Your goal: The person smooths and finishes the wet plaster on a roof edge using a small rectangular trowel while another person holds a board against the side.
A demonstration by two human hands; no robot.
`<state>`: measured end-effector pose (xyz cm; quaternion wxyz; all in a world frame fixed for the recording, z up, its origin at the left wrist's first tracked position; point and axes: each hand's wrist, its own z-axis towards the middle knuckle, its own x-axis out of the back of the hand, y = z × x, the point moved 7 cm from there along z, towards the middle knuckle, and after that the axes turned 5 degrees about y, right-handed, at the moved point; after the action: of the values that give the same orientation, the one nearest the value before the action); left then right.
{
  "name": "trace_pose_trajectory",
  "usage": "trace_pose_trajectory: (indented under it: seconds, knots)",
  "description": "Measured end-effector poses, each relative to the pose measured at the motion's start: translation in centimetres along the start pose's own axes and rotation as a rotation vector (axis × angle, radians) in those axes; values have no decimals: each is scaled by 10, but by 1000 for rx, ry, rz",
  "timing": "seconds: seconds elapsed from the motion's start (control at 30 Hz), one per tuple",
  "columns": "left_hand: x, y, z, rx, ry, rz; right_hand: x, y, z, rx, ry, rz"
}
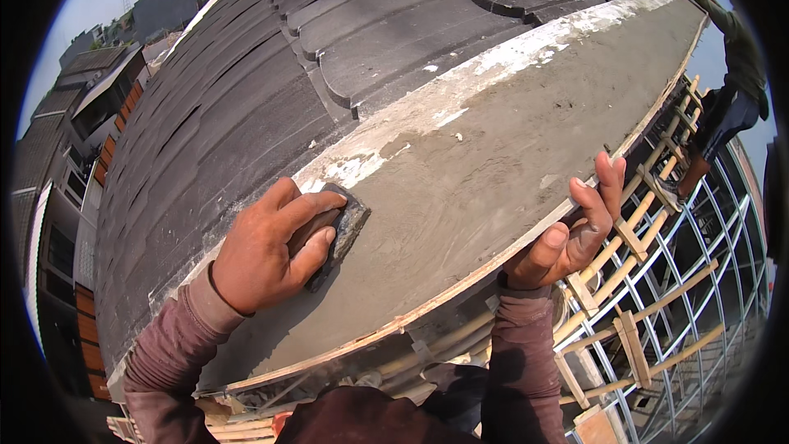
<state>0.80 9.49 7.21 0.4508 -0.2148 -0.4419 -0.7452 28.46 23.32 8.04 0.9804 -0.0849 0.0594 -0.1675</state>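
Note:
My left hand (pixel 283 247) is closed around a dark, mortar-smeared float block (pixel 352 226). The block lies against the wet grey mortar strip (pixel 460 197), close to its upper side. Fingers and thumb cover much of the block. At the outer edge of the strip, my right hand (pixel 571 230) rests by the thin wooden edge board (pixel 468 278), palm turned up. Its fingers are bent but apart, with the fingertips at the board, and nothing shows between them. Part of that palm is hidden from sight.
Dark roof tiles (pixel 394 41) slope up beyond a whitish mortar band (pixel 485 66). Bamboo scaffolding (pixel 633 255) and a metal lattice (pixel 699 279) lie below to the right, over a drop. Another person (pixel 731 74) stands on the scaffolding at the far right, one hand at the roof edge.

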Motion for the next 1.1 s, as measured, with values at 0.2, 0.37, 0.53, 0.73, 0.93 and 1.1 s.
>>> trace_pose_trajectory:
  seconds: [0.2, 0.37, 0.53, 0.73, 0.93, 1.1]
  knots:
    - [-18, 63, 13, -262, -146, -125, -2, -3, -1, -5, -3, 32]
    - [-1, 20, -17, -63, -105, 36, 1, 0, -2, 11, 6, 29]
    - [-15, 44, 35, -254, -35, -22, -5, -4, 0, -10, 9, 45]
    - [4, 9, -33, -65, -132, 47, 2, 3, -2, 11, 11, 33]
    - [-9, 17, 41, -127, 20, 32, -4, -1, 1, 16, -4, 24]
    - [-7, 50, -14, -130, -186, -71, 3, 6, -3, 47, 3, 45]
